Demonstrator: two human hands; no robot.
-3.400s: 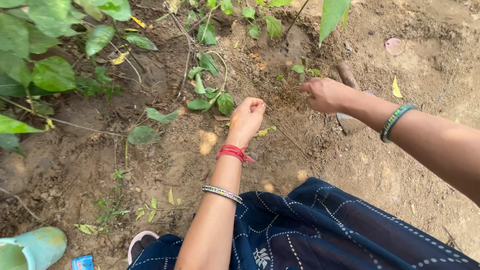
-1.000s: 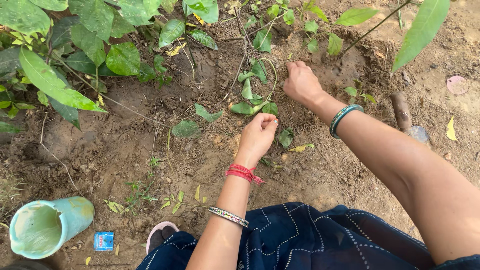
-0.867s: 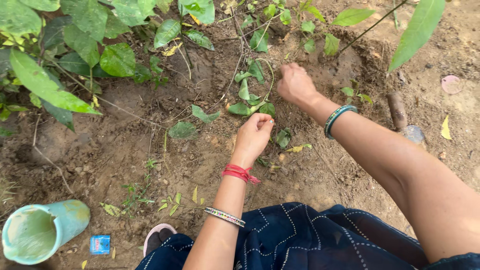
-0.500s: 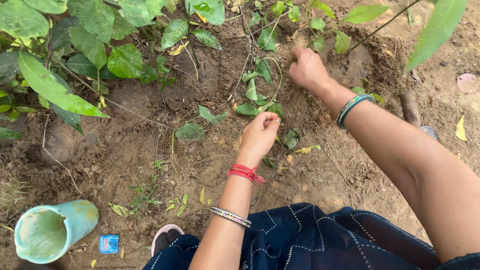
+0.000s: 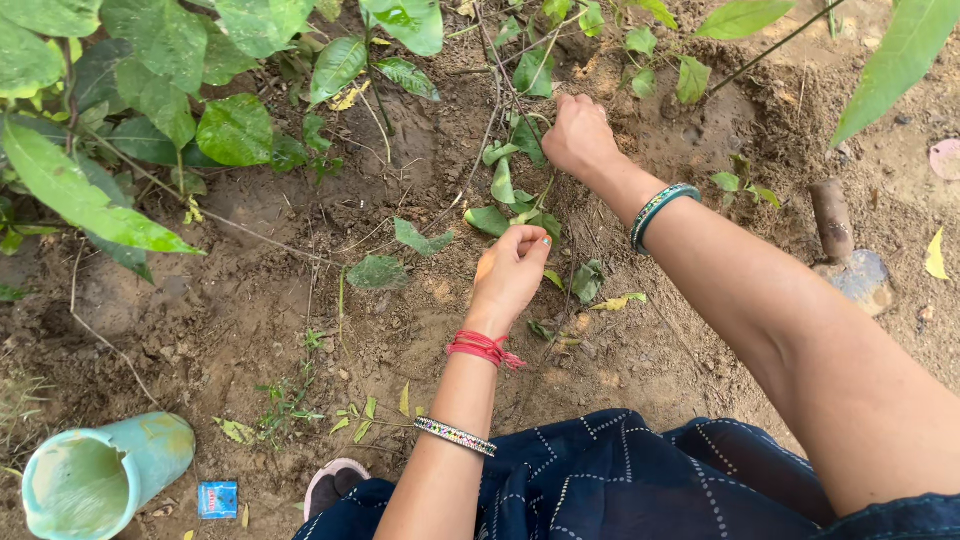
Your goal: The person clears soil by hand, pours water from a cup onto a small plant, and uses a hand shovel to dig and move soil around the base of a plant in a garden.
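**Right hand at the seedling's far side, left hand curled at its near side**

Small green seedling (image 5: pixel 512 188) stands in bare soil (image 5: pixel 250 300), roughly mid-patch toward the far edge, its stem running near-to-far with leaves spread low at the base. Right hand (image 5: pixel 578 138) reaches across and sits at the far end of the plant, fingers bunched down into the dirt and stems; looks pinched narrow, but whether it grips anything I cannot tell. Left hand (image 5: pixel 512 270) is just on the near side of the seedling's lowest leaves, fingers curled into a loose fist, thumb tucked; nothing visibly held, contents hidden if any. So the plant lies between the two hands. Right is touching or nearly touching its upper part, left is just beside its base.

Trowel (image 5: pixel 845 250) lies on the soil well right of both hands, handle pointing away, untouched. Pale green cup (image 5: pixel 100 478) on its side at the near left corner, small blue sachet (image 5: pixel 217 498) just beside it. Dark blue patterned cloth (image 5: pixel 640 480) along the near edge.
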